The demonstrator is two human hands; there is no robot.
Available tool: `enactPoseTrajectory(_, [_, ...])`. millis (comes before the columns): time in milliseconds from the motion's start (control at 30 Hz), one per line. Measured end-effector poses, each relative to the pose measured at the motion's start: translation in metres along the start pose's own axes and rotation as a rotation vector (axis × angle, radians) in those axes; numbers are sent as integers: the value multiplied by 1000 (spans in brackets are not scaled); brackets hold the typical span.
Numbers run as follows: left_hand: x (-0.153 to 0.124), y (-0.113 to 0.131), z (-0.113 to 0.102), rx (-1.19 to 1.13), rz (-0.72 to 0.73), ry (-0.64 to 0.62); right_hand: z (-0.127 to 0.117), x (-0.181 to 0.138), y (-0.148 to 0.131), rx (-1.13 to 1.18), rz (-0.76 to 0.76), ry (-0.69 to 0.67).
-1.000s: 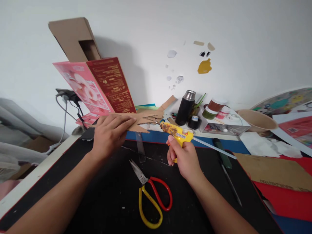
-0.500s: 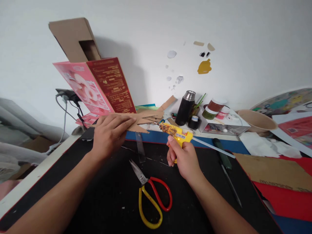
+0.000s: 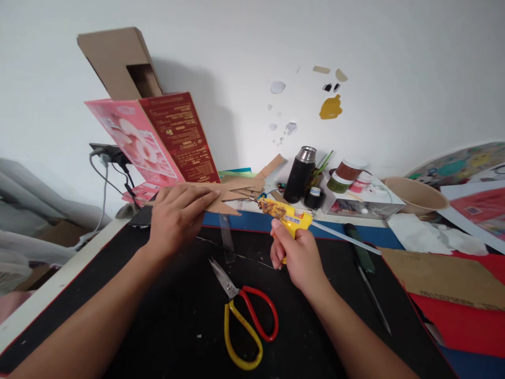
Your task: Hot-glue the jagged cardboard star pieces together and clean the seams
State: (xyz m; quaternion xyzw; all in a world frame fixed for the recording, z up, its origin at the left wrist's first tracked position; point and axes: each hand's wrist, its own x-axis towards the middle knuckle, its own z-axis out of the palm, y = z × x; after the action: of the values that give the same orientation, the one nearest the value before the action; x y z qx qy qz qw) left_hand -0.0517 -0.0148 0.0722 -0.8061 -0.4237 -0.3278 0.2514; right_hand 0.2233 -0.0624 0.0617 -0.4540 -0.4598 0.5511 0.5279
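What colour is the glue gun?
The glue gun is yellow with brown marks toward its front, seen in the head view.

Glue gun (image 3: 287, 215): we record yellow, mottled brown-black at the front. Glue stick (image 3: 347, 238): translucent white. Cardboard piece (image 3: 221, 205): plain tan. Scissors (image 3: 232, 292): grey blades, one handle red, the other yellow. Mat (image 3: 177, 326): black, with a thin red border. Worktop (image 3: 19, 322): white along the left edge, blue near the far edge. Box (image 3: 183, 139), towards the far left corner: we note picture-printed pink beside deep red with gold lettering. Flask (image 3: 298, 178), by the far edge: black, silver-capped. Jars (image 3: 349, 172): brownish red, green and pink. Towards the right edge we list a red sheet (image 3: 465, 326) and brown cardboard strip (image 3: 442, 276), dark-lettered.
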Motion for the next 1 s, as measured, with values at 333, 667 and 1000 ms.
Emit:
enactPoseTrajectory(333, [1,1,-1,9,-7,-4,1,0,-2,10,10,3])
enactPoseTrajectory(667, [1,-1,0,30,48,36,0,-1,-2,-30,12,6])
enactPoseTrajectory(1000, [0,-1,0,18,27,28,0,-1,-2,-47,9,-8])
